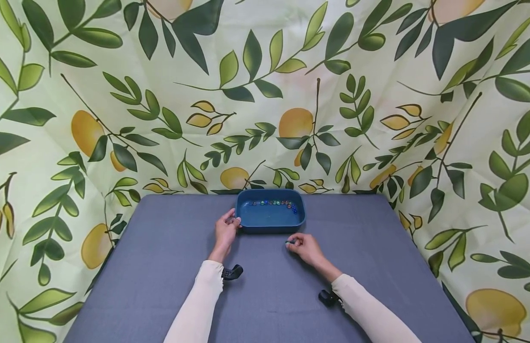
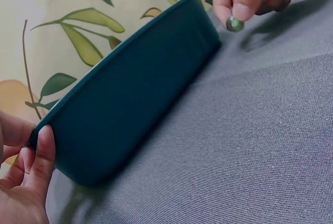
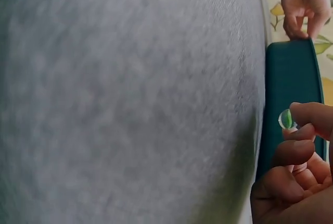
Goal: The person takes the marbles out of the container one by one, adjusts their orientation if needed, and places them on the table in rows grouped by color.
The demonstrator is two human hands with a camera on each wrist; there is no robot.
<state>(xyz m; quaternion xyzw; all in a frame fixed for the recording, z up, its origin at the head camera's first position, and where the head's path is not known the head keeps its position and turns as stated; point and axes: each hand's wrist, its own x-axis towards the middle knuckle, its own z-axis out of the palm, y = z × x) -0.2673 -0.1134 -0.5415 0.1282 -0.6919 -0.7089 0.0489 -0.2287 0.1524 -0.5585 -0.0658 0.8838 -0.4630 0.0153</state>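
Note:
A dark teal tray (image 1: 270, 227) stands at the far middle of the grey table, with several coloured marbles (image 1: 273, 203) in a row along its far inner edge. My left hand (image 1: 227, 229) grips the tray's left rim (image 2: 39, 130), fingers curled over it. My right hand (image 1: 300, 245) hovers just in front of the tray's near wall (image 3: 289, 78) and pinches a clear green marble (image 2: 234, 24) between thumb and fingertips; the marble (image 3: 286, 119) shows clearly in the right wrist view.
The grey table cloth (image 1: 265, 295) spreads out in front of the tray. A leaf-and-lemon printed curtain (image 1: 265, 95) walls in the back and both sides. Black wrist camera mounts (image 1: 232, 272) sit on both forearms.

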